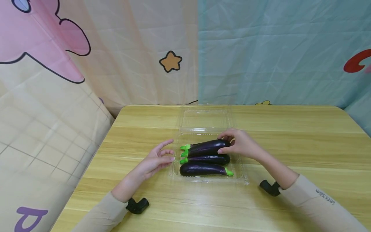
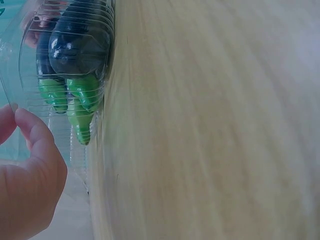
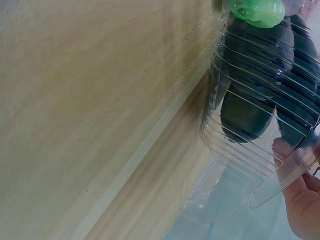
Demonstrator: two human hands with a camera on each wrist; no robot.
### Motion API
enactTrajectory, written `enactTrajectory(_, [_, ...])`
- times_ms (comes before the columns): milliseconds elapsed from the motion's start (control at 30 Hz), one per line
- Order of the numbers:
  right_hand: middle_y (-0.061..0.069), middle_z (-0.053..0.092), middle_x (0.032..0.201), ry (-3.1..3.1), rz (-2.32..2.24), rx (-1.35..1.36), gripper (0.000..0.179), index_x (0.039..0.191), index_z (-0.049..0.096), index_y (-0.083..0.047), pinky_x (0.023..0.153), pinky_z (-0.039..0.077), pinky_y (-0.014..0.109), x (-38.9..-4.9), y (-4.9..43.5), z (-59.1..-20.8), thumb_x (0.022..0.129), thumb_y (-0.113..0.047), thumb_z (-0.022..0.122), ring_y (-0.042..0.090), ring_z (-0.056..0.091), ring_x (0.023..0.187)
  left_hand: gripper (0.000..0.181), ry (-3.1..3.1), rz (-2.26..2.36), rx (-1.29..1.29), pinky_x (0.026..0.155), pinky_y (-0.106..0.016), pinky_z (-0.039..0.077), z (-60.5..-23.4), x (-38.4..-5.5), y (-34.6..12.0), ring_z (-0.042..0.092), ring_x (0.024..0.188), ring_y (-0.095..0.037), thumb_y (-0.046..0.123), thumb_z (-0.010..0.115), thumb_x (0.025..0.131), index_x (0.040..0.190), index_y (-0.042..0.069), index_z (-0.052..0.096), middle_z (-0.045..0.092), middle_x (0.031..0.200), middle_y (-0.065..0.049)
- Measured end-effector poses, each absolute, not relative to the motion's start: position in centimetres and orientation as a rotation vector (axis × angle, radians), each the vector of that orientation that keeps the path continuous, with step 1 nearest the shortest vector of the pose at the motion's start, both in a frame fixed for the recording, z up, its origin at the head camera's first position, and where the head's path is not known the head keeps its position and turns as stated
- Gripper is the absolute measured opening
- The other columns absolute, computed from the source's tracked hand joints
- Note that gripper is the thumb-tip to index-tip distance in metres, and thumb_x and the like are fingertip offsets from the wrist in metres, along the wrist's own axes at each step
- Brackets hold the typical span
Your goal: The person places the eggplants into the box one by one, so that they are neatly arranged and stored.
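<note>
A clear plastic clamshell box (image 1: 242, 172) lies with its lid (image 1: 205, 119) folded back. Several dark purple eggplants with green stems lie in its base. My right hand (image 1: 242, 145) holds the blunt right end of an upper eggplant (image 1: 207, 147), thumb in front and fingers behind. In front of it are a middle eggplant (image 1: 208, 159) and a near eggplant (image 1: 201, 169), whose stem points right. At the box's left rim my left hand (image 1: 152, 162) has its fingers spread and relaxed, holding no eggplant. Whether its fingertips touch the rim, I cannot tell.
The box rests on a wood-grain table (image 1: 290, 141). A patterned curtain (image 1: 246, 58) hangs behind the table's far edge and along the left side. Black wrist-worn pieces (image 1: 138, 206) stick out by both sleeves.
</note>
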State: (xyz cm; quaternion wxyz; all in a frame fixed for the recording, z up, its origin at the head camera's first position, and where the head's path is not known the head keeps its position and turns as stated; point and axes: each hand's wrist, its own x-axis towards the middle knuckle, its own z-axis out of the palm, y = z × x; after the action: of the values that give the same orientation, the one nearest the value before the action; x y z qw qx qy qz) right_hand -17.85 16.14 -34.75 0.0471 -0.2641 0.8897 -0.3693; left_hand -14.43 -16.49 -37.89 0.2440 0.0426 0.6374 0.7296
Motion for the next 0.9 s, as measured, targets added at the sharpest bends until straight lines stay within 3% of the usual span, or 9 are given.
enactTrajectory(900, [0.007, 0.062, 0.097, 2.641, -1.197, -0.822, 0.041, 0.109, 0.064, 0.000, 0.071, 0.054, 0.026, -18.03, 16.43, -34.58, 0.075, -0.018, 0.078, 0.019, 0.056, 0.086, 0.074, 1.750, 1.989, 0.102, 0.075, -0.021, 0.049, -37.89, -14.47, -16.48, 0.055, 0.078, -0.009, -0.006, 0.057, 0.084, 0.147, 0.007, 0.020, 0.049, 0.106, -0.007])
